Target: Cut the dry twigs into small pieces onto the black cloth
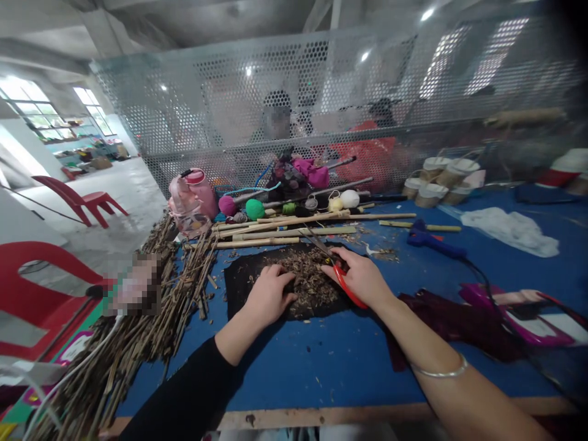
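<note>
My right hand (362, 275) is closed around the red handles of a pair of scissors (337, 269), whose blades point up and left over a pile of chopped twig bits (307, 278). My left hand (269, 295) rests on the left side of that pile with its fingers curled into the bits. The pile lies on a black cloth (236, 285) spread on the blue table (321, 361).
A heap of thin dry twigs (151, 324) covers the table's left end. Long sticks (294, 231), yarn balls (255, 209) and a pink bottle (195, 196) lie behind the cloth. A blue glue gun (429, 242), white cloth (509, 229) and tape rolls (436, 180) sit right. People sit behind a perforated screen (321, 92).
</note>
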Demonstrator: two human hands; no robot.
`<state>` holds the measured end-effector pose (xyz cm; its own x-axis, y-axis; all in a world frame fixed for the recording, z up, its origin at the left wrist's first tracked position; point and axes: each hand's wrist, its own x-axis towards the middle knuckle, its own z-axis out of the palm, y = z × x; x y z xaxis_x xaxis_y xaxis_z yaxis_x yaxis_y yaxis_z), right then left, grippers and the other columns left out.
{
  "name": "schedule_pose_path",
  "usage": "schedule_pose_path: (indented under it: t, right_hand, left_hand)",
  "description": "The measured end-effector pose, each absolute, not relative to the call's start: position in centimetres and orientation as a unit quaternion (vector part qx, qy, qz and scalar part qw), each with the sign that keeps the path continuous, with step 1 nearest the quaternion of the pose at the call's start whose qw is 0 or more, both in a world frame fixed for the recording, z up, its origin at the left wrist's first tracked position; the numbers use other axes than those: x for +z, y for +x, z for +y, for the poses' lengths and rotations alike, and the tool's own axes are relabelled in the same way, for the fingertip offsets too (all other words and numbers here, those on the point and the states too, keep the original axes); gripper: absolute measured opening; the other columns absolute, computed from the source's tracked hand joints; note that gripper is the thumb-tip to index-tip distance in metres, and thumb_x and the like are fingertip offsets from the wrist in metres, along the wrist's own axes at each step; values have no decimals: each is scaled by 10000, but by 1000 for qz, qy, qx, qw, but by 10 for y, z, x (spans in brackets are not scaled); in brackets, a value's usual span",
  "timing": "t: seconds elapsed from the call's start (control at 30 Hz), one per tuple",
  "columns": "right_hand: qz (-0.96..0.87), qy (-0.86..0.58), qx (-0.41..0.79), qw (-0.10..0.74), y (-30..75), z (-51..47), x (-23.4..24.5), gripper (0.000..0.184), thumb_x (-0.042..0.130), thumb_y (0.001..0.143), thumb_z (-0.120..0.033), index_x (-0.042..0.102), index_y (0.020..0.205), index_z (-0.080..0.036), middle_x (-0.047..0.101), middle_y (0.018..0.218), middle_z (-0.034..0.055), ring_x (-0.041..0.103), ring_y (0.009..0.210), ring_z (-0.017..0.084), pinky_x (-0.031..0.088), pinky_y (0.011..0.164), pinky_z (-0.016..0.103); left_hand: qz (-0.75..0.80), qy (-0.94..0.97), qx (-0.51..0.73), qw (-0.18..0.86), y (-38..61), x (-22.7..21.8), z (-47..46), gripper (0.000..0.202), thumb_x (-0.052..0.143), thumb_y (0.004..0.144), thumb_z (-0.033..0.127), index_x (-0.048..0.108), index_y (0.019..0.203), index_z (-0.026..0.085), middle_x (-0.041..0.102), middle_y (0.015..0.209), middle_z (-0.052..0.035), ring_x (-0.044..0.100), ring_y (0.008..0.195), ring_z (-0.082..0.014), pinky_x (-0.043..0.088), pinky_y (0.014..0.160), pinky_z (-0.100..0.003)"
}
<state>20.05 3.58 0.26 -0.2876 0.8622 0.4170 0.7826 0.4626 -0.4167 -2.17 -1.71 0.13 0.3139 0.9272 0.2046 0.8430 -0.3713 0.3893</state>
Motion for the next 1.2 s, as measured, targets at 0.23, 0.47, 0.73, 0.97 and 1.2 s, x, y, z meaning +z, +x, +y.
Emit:
schedule_pose_path:
  t: [0.23,0.47,0.73,0.97,1.2]
  right_hand:
    - [-764,-540,44,350,204,37,3,387,527,789,-448,587,1058,-177,666,822,69,619,700,203,459,621,288]
    - [-740,-553,42,379,208,39,3,431,531,785,-488,585,1073,-171,671,848,87,618,705,210,458,626,293]
    - [-739,-558,47,375,204,36,1,434,513,779,-525,605,1034,-187,664,763,65,612,649,201,459,601,292]
    - [-713,-529,294,353,204,20,32,487,449,771,-629,586,916,-185,636,675,51,588,553,175,475,517,280]
    - [-589,-463,645,149,214,-34,56,544,316,797,-684,556,844,-199,567,595,12,513,449,115,459,431,239]
  left_hand:
    - [619,739,250,94,-17,-5,-16,544,603,748,422,487,1235,209,495,1174,-112,467,1099,-258,383,937,-384]
    - [692,678,229,92,-11,-7,-19,891,623,651,567,300,1344,110,471,1219,-195,469,1126,-333,374,930,-402]
    - [641,691,280,182,-7,-16,-1,766,598,748,314,216,1392,152,560,1185,-142,506,1114,-244,382,932,-350]
    - [662,701,230,130,-26,7,-20,815,691,625,500,385,1290,141,487,1226,-170,471,1140,-299,380,931,-389]
    - [673,690,252,89,-18,1,-31,752,559,732,549,356,1303,102,419,1308,-211,436,1179,-325,353,952,-420]
